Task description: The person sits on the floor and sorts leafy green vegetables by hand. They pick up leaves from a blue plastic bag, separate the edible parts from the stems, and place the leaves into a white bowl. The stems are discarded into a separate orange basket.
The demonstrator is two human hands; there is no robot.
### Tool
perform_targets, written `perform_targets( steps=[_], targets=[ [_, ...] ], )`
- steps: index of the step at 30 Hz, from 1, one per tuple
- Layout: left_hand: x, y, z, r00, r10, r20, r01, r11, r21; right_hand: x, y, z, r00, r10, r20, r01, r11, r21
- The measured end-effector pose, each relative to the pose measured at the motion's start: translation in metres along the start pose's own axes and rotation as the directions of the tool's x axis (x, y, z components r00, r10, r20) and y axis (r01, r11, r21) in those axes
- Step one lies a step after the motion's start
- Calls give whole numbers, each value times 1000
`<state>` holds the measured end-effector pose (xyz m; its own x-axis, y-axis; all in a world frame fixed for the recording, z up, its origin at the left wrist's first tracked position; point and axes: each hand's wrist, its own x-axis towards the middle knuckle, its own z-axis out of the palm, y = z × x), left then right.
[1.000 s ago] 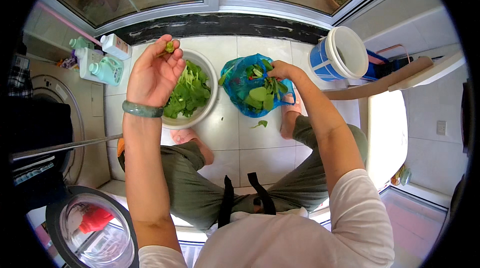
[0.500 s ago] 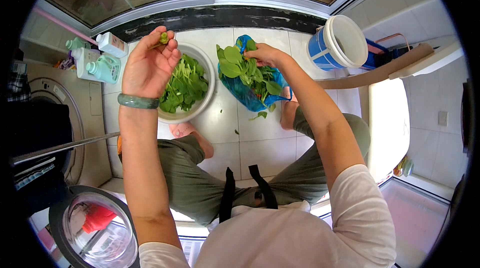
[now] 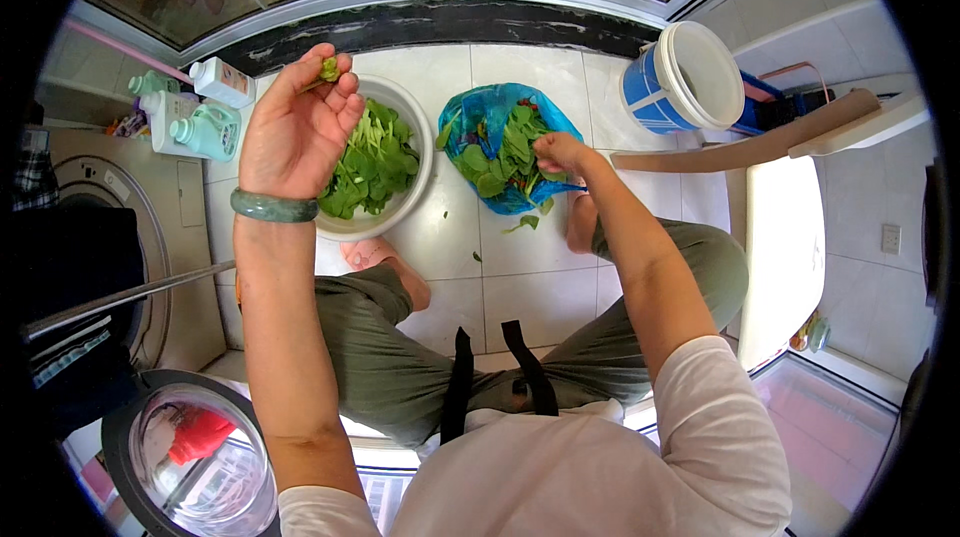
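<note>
Left hand (image 3: 295, 127): pinches small green leafy stem (image 3: 329, 68), above white round bowl of greens (image 3: 420, 137).
Right hand (image 3: 560, 152): at three o'clock, fingers closed on leaves in blue plastic bag (image 3: 470, 117).

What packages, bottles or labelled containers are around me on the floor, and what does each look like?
White bottle: far left by the window, squarish, with a label.
Mint-green jug: beside it, with a handle and cap.
Blue plastic bag: by the right hand, open, holding leafy greens.
Bucket: far right, round, blue and white, white lid.

Glossy plastic bag (image 3: 468, 117); smooth bowl (image 3: 420, 127); matt floor tiles (image 3: 520, 287).
</note>
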<state>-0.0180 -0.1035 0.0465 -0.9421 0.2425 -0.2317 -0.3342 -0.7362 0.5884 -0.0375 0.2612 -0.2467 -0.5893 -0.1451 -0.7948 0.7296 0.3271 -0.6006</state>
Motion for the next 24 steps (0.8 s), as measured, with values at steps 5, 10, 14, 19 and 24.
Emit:
perform_targets(
  steps=[5,10,14,19,24],
  targets=[
    [-1,0,0,1000,-1,-3,1,1000,8,-1,52,23,921,-389,11,209,470,-857],
    [-6,-1,-2,1000,2,-13,-2,1000,15,-19,39,65,939,-337,62,100,96,-990],
    [-4,-2,0,1000,-6,-29,6,1000,6,-16,31,59,930,-362,64,80,29,-996],
    [1,-6,-2,1000,-4,-18,4,1000,18,-21,-4,32,907,-391,155,296,332,-896],
    [9,-29,9,997,-53,-50,56,997,60,-53,-82,6,951,-213,226,310,663,-681]
  ],
)
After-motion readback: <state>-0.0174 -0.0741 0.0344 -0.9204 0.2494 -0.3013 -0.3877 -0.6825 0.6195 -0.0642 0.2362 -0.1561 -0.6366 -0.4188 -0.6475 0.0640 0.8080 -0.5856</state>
